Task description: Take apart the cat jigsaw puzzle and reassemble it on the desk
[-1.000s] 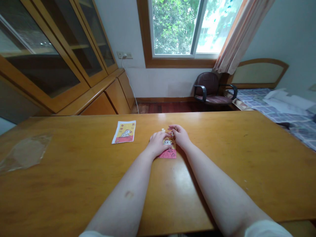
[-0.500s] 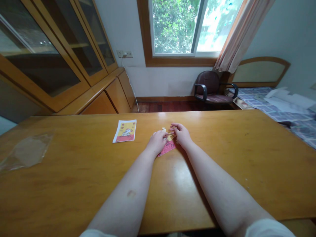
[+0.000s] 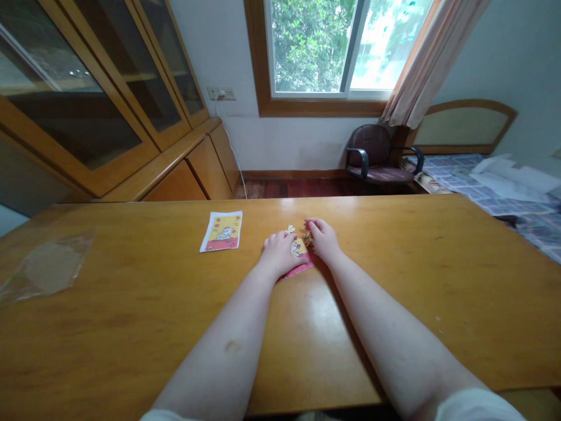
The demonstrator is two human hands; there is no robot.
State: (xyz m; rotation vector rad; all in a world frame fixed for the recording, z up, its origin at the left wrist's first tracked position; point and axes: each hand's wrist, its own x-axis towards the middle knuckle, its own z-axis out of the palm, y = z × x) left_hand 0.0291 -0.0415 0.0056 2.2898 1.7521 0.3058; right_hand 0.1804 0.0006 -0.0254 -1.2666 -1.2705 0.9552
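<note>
My left hand lies over a partly joined jigsaw puzzle, thumb stretched out along its pink lower part. Some of the yellow part with a white figure shows beside the fingers; the rest is under the hand. Just right of the puzzle is my right hand, its fingers curled over a small cluster of loose puzzle pieces. Whatever its fingertips hold is too small to make out. One pale puzzle piece rests beyond my left fingertips. A picture card with a white animal on yellow and pink lies to the left.
A wooden table spreads beneath both arms. On its left side lies a clear plastic bag. Beyond the far edge stand a glass-door cabinet, an office chair and a bed with papers on it.
My left thumb has spread down and right across the pink part of the puzzle. My right hand has shifted slightly away from the left, and the loose pieces between them show more clearly.
</note>
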